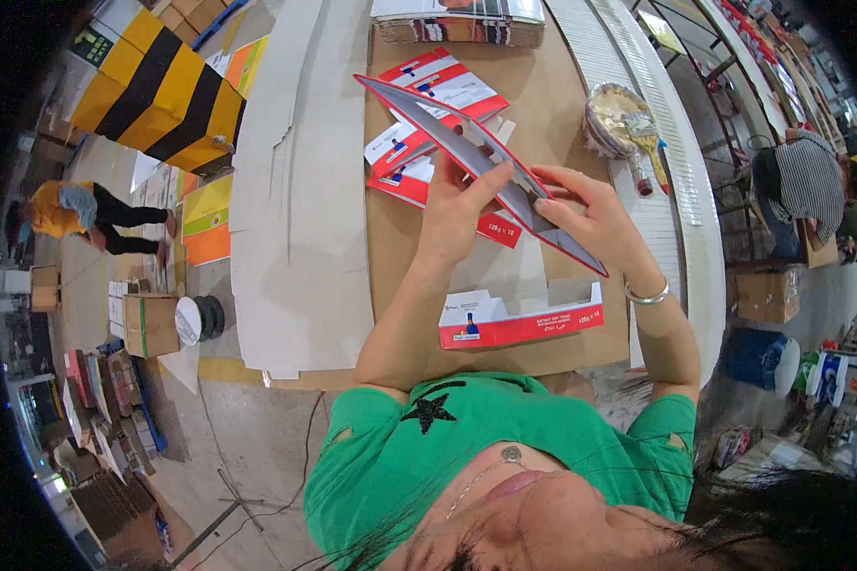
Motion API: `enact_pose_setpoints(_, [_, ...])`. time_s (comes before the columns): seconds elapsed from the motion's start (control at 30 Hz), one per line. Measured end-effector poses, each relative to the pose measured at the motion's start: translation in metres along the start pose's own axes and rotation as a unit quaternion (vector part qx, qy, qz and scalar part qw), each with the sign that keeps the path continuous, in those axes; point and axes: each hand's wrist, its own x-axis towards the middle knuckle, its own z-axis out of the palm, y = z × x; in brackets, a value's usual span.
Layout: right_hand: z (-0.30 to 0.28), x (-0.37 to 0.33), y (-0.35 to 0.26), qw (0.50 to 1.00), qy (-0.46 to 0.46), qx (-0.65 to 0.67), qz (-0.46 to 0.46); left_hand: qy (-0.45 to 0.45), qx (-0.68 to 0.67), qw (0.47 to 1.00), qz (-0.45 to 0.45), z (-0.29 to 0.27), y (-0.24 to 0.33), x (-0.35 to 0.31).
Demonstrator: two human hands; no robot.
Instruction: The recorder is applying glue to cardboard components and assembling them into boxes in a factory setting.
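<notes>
The left hand (465, 205) has a closed grip on the middle of a red-edged carton (411, 107), thumb on its near side. The right hand (595, 217) holds the same carton nearer its lower-right end, fingers bent over its edge, the grip nearly closed. The carton slants above the bench (300, 209), its grey inside partly showing. Beyond and beneath it lies a pile (462, 88) of red-and-white boxes. Nearer the body sits an open box (524, 325). To the right stands a tub (621, 116) of pale paste with a brush (651, 150).
</notes>
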Motion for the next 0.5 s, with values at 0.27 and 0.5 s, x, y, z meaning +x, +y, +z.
enact_pose_setpoints(0.27, [-0.0032, 0.0034, -0.0009, 0.996, 0.0, -0.072, -0.049, 0.015, -0.08, 0.997, 0.012, 0.001, 0.0022, -0.0004])
enact_pose_setpoints(0.5, [0.0001, 0.0033, 0.0022, 0.998, 0.011, -0.033, -0.053, 0.017, -0.035, 0.999, 0.008, 0.0023, 0.0059, -0.0036])
